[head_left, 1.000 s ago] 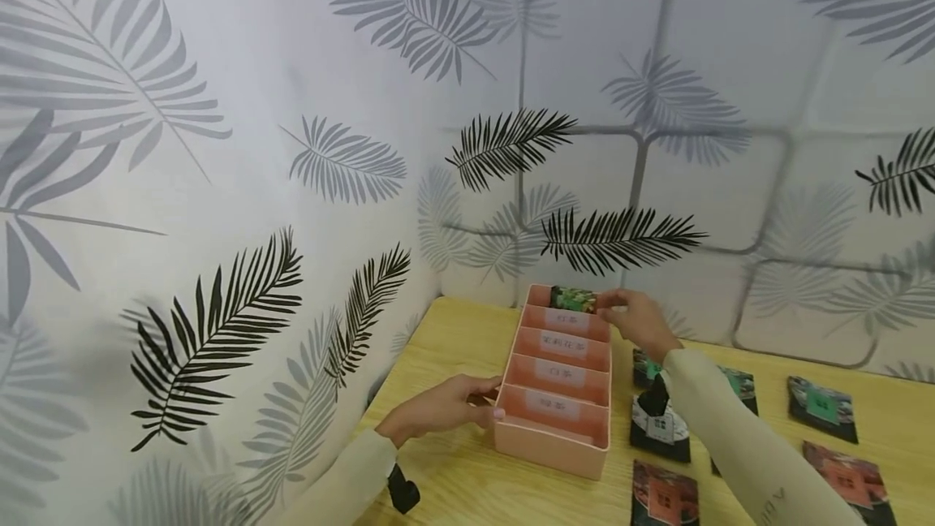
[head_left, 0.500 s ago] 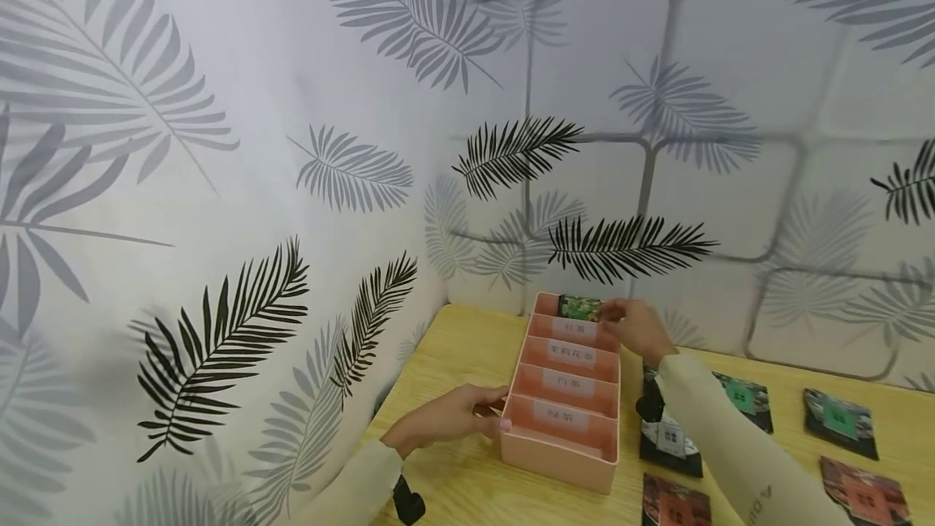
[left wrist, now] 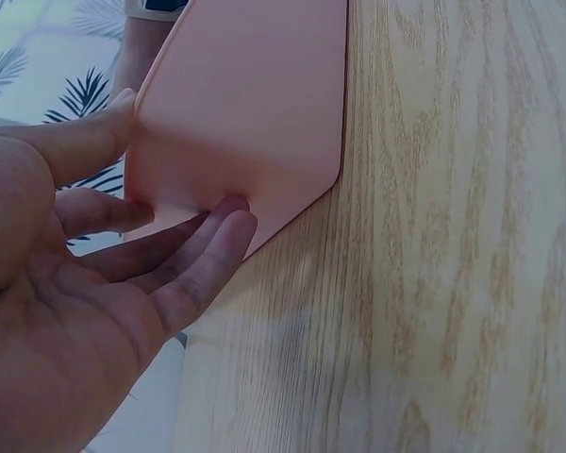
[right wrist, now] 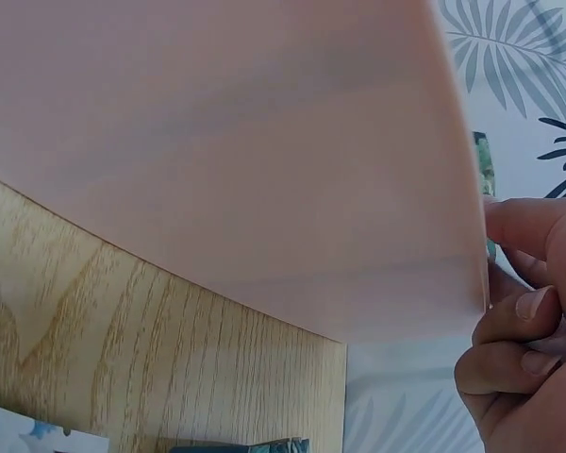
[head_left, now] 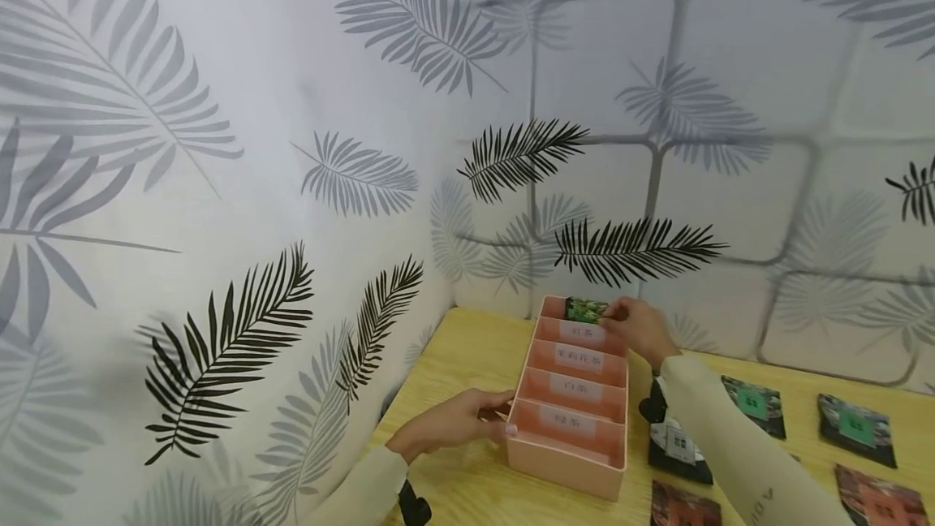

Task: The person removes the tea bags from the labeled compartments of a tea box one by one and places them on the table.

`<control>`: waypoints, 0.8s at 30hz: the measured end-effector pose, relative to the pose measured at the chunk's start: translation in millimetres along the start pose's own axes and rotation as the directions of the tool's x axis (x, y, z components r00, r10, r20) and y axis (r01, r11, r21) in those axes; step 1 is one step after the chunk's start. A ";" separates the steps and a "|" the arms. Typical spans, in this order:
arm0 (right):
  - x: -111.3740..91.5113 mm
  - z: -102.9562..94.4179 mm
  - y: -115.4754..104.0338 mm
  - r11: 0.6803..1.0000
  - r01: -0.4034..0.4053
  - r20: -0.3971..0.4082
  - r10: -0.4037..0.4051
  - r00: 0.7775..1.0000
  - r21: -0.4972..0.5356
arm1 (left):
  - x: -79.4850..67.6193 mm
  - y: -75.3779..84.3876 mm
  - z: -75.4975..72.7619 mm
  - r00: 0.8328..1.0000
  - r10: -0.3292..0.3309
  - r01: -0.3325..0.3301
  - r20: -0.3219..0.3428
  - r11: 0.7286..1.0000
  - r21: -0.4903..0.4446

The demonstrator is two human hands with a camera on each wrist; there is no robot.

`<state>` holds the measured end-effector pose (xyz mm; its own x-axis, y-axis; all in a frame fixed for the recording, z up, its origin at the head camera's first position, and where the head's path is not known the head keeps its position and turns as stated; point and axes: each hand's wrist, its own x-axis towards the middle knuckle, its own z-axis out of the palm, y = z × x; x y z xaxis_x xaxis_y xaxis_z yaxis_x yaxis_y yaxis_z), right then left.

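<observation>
A long pink box [head_left: 562, 469] with divider walls stands on the table, its compartments marked by white paper labels with Chinese characters for teas. At its near left corner, my left hand [head_left: 456, 420] holds the box, a fingertip at the rim. The left wrist view shows the left fingers [left wrist: 212, 250] against the outer side wall. My right hand [head_left: 643, 327] reaches to the far right corner and pinches a green and black tea sachet [head_left: 584, 311], which stands in the farthest compartment with its top showing. In the right wrist view the box wall hides most of the sachet [right wrist: 483, 165].
Right of the box lie several flat tea sachets: a grey-labelled one [head_left: 679, 449], green-labelled ones [head_left: 856, 428] and red-labelled ones [head_left: 880, 502]. The right sleeve [head_left: 730, 437] passes over some. A leaf-patterned wall [head_left: 643, 185] borders the wooden table [head_left: 475, 347] behind and left.
The head view has shifted slightly, so everything appears a little lower and further right. Both hands keep their places at the box, and the sachet stays pinched at the far compartment.
</observation>
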<state>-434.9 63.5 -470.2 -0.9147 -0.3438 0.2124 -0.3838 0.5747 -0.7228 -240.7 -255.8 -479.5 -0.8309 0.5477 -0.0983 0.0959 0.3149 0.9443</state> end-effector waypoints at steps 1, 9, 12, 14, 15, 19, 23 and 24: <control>-0.7 -0.4 0.0 1.000 0.007 -0.007 -0.007 1.000 0.004 | 0.1 -0.1 0.2 1.000 0.003 -0.003 0.002 1.000 -0.003; 0.3 0.9 0.0 0.996 0.068 -0.020 -0.069 0.997 -0.059 | 0.0 1.2 1.4 1.000 0.010 -0.010 0.012 1.000 -0.013; -1.8 -2.9 -2.3 0.990 0.099 -0.034 -0.103 0.994 -0.105 | 1.3 2.8 2.4 1.000 0.003 -0.003 0.018 1.000 -0.029; -3.7 -7.2 -5.7 0.986 0.118 -0.061 -0.126 0.990 -0.117 | 2.1 3.8 2.7 1.000 -0.001 0.002 0.013 0.999 -0.041; -4.9 -10.0 -7.7 0.987 0.119 -0.075 -0.128 0.989 -0.112 | 2.5 4.2 2.8 1.000 -0.004 0.004 0.008 0.999 -0.044; -12.4 -23.4 -14.8 0.988 0.123 -0.125 -0.134 0.983 -0.090 | 4.1 4.6 2.5 1.000 -0.010 0.010 -0.008 0.999 -0.031; -21.1 -37.0 -17.2 0.987 0.139 -0.166 -0.151 0.974 -0.082 | 4.0 3.3 1.9 1.000 -0.022 0.022 -0.016 1.000 -0.007; -23.2 -40.2 -17.2 0.986 0.148 -0.175 -0.160 0.971 -0.079 | 3.9 3.0 1.8 1.000 -0.023 0.023 -0.017 1.000 -0.004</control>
<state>-412.1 91.5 -436.2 -0.8492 -0.2957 0.4376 -0.5240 0.5745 -0.6287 -242.7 -251.3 -477.6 -0.8419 0.5272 -0.1152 0.0744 0.3248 0.9428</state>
